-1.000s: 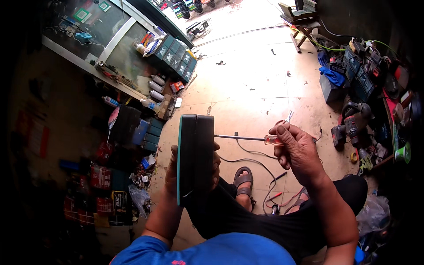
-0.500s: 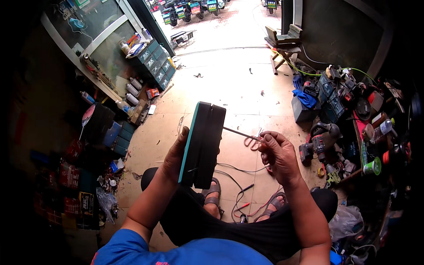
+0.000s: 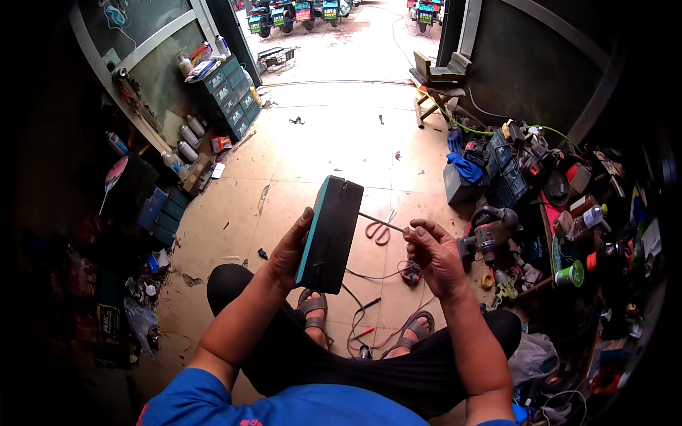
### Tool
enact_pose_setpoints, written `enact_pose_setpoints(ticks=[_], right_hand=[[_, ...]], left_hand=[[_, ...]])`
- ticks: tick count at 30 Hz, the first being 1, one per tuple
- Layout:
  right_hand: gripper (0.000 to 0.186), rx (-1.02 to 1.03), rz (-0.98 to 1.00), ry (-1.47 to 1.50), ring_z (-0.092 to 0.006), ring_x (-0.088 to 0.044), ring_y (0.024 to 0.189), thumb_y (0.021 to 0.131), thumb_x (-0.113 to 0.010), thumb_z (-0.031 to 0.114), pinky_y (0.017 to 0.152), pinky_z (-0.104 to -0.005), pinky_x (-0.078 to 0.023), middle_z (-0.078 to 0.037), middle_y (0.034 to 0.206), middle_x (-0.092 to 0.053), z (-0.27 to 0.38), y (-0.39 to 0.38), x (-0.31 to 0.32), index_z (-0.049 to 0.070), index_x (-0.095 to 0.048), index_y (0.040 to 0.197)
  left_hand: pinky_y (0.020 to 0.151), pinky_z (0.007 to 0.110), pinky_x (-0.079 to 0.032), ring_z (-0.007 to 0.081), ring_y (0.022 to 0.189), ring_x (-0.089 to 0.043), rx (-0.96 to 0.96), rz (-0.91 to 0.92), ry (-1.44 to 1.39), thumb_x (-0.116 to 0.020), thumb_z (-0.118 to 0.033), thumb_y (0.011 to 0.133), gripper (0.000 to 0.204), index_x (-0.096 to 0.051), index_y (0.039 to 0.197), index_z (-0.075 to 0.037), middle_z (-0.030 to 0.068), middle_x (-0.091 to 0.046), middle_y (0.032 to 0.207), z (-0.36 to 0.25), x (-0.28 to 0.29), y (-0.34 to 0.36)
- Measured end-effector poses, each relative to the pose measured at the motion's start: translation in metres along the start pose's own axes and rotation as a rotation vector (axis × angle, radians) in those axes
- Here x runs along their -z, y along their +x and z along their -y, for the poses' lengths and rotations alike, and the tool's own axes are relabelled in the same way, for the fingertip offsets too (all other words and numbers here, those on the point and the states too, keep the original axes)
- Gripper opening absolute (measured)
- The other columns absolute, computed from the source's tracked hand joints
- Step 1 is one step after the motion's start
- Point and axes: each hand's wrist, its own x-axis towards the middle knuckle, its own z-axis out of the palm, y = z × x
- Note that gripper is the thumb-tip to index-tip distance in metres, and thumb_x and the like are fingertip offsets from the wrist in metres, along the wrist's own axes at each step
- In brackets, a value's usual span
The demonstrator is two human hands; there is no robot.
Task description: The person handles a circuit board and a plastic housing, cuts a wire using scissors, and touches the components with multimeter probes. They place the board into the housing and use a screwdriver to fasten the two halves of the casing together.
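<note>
A black box-shaped case with a teal face is held up on edge in front of my lap, a seam running down its dark side. My left hand grips it from the left, the thumb against the teal face and the other fingers hidden behind. In my right hand a thin metal rod, like a screwdriver shaft, is pinched between thumb and fingers. It points left to the case's right side; its tip is hidden there, so I cannot tell whether it goes in.
On the floor beyond lie scissors with reddish handles. Cables and a red test lead lie between my feet. At right are a power tool, a green cup and piled parts; at left, stacked teal boxes and spray cans.
The view has swung a little, so the surroundings sit farther left. My right hand is slightly nearer the case, and less rod shows. The case has turned a little in my left hand.
</note>
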Motion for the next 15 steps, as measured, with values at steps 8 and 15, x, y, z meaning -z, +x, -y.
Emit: enact_pose_setpoints(ticks=[8, 15], right_hand=[[0.036, 0.013, -0.027, -0.043, -0.0126, -0.065, 0.067, 0.112, -0.066, 0.034, 0.062, -0.025, -0.053, -0.003, 0.08, -0.068, -0.011, 0.002, 0.006, 0.002, -0.068, 0.13], [0.038, 0.015, -0.061, 0.076, -0.0139, -0.068, 0.075, 0.111, -0.068, 0.033, 0.069, -0.0276, -0.058, -0.009, 0.101, -0.072, -0.001, -0.01, -0.017, 0.002, -0.066, 0.134]], left_hand=[[0.086, 0.047, -0.067, 0.0335, 0.093, -0.079, 0.026, 0.004, 0.0, -0.057, -0.075, 0.102, 0.095, -0.053, 0.149, 0.007, 0.0237, -0.072, 0.112, 0.001, 0.004, 0.0], [0.086, 0.047, -0.067, 0.0316, 0.094, -0.079, 0.035, 0.024, -0.03, -0.058, -0.074, 0.102, 0.094, -0.054, 0.149, 0.008, 0.0243, -0.073, 0.115, 0.003, 0.013, -0.002]])
